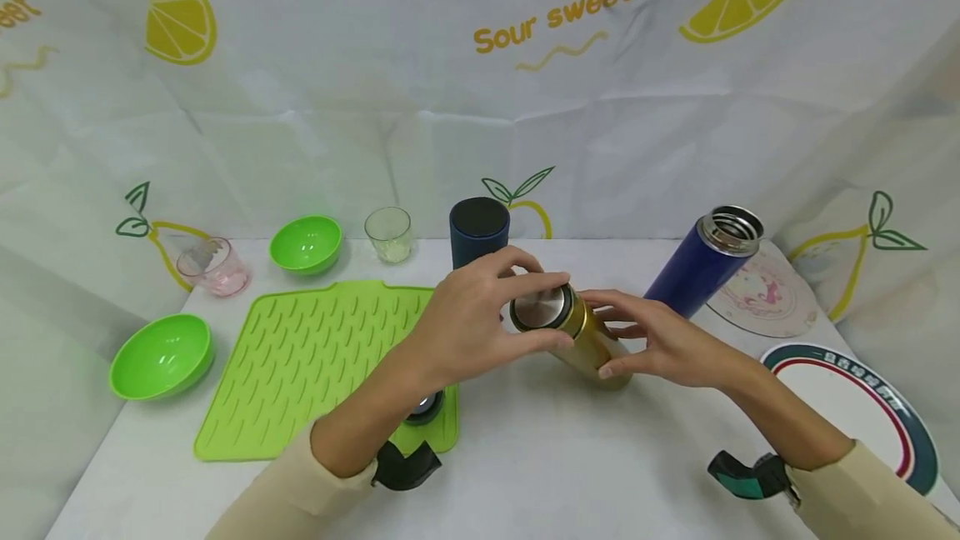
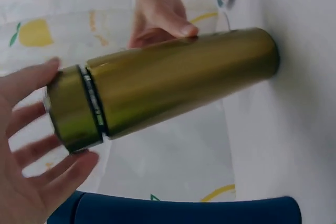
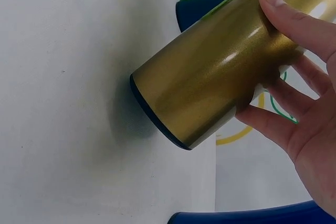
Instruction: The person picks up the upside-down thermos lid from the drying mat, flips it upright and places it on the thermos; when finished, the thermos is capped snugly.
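Observation:
A gold thermos flask [image 1: 588,348] stands tilted over the table, its steel-topped lid [image 1: 542,307] leaning left. My left hand [image 1: 468,319] grips that lid between thumb and fingers. Around the body, lower down, curl the fingers and thumb of my right hand [image 1: 660,340]. In the left wrist view a dark ring [image 2: 94,100] shows between lid and body; whether the lid is loose I cannot tell. The right wrist view shows the flask's dark base rim [image 3: 157,116] close to the table; contact there is unclear.
Behind my left hand stands a dark blue flask [image 1: 480,232]. An uncapped blue flask [image 1: 693,269] is at right, near two round plates [image 1: 847,398]. At left lie a green mat [image 1: 322,357] with a dark round lid [image 1: 426,409], two green bowls [image 1: 161,357] and two glasses [image 1: 389,235].

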Demonstrator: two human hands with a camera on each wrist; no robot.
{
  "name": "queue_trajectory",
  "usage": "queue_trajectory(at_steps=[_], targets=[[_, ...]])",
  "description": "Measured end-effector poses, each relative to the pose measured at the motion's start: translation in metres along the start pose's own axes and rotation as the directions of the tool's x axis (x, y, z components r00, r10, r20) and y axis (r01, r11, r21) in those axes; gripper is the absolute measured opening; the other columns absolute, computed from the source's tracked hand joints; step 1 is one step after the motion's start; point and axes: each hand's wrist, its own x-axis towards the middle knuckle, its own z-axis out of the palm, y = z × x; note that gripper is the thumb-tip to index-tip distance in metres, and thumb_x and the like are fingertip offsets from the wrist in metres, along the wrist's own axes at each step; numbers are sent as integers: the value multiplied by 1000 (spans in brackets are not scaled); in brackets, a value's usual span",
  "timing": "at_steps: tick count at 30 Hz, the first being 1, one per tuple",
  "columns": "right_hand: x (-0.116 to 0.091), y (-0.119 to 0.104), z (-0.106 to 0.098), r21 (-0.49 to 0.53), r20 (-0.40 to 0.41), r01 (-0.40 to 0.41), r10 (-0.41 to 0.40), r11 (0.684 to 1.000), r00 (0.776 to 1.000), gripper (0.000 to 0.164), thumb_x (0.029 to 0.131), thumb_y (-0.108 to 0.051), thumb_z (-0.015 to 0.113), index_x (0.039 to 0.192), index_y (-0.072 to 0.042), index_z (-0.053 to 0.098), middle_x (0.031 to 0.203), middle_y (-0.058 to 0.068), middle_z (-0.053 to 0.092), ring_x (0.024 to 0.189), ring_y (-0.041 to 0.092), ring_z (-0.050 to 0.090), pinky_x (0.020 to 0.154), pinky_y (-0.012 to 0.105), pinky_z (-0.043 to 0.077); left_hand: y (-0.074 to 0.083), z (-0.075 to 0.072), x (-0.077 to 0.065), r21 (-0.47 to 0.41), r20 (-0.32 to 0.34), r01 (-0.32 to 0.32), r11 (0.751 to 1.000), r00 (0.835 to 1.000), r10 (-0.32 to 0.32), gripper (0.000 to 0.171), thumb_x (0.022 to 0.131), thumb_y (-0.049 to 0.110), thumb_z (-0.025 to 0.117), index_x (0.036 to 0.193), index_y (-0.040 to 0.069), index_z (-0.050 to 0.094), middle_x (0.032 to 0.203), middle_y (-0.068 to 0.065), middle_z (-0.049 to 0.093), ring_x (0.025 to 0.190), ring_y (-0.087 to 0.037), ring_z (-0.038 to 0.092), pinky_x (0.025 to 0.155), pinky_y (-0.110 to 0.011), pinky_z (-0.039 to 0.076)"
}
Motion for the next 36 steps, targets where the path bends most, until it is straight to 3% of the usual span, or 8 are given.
queue_trajectory(at_steps=[3,5,9,15,20,24,30,36], targets=[[0,-1,0,-6,-2,-7,7,1000,1000,78,85,-21,83,152,-12,44,151,19,54,128,46,60,94,52,60,-1,-4,0,-92,54,-25,995,998,30,49,82,17,82,130,21,72,133,1,67,117,-11,64,86,-21,55],[0,-1,1,-8,-3,-8,8,1000,1000,78,85,-21,83,152,-12,44,151,20,53,128,47,60,94,53,60,-1,-5,0,-99,77,-16,995,997,24,55,81,18,83,133,23,69,140,1,64,127,-13,61,92,-25,55],[0,-1,1,-8,0,-7,7,1000,1000,78,85,-22,84,151,-12,44,150,20,54,126,46,62,94,51,60,1,-4,1,-12,71,17,1000,997,-16,61,79,43,87,134,25,69,133,3,64,109,-8,63,81,-19,54],[0,-1,0,-8,-2,-2,2,1000,1000,79,85,-20,84,152,-10,43,151,20,53,127,47,60,95,52,60,1,-5,2,-89,98,-23,996,995,32,54,82,19,82,135,23,68,143,0,61,129,-14,59,95,-28,55],[0,0,0,-3,0,3,-3,1000,1000,79,85,-21,84,151,-11,43,150,20,54,125,46,62,93,51,61,4,-2,1,36,64,37,999,997,-39,59,80,47,85,133,27,69,129,3,64,103,-8,64,77,-18,54],[0,0,0,3,0,-2,2,1000,1000,79,85,-20,84,152,-11,43,151,20,53,127,47,61,94,51,60,3,-4,1,-80,103,9,997,995,-1,49,84,21,81,132,24,70,136,2,63,115,-10,62,83,-20,55],[0,0,1,-2,-2,5,-5,1000,1000,78,84,-21,84,151,-10,44,149,20,54,126,46,62,94,50,60,2,-2,0,-12,107,20,1000,994,-19,56,83,41,83,136,28,67,133,3,59,105,-7,59,80,-20,52],[0,0,1,-6,-4,3,-3,1000,1000,78,85,-20,83,151,-10,43,150,21,53,127,47,61,94,51,60,0,-3,0,-62,141,-11,998,990,20,57,85,26,81,139,28,64,143,2,56,123,-11,55,93,-28,52]])
